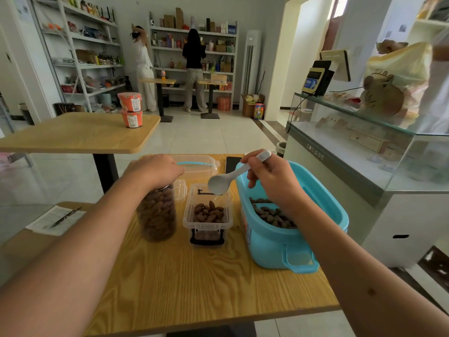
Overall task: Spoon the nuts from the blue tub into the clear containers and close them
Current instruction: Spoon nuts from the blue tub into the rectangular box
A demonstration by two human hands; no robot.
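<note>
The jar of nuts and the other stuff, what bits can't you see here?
- Head view: jar top, covered by left hand.
- Spoon handle middle, wrapped by right hand.
- Blue tub nuts, partly behind right wrist.
- Paper print: too small.

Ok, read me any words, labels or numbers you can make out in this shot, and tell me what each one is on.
"coc pad", roughly, in pale spaced letters: on the front ledge of the glass display counter; the exact letters are uncertain.
Label on the stacked orange cups: too small to read.
Printed sheet of paper under a pen: blurred.
Sticker on the blue plastic tub: unreadable at this angle.
Blue card on the black counter device: too blurred.
</note>
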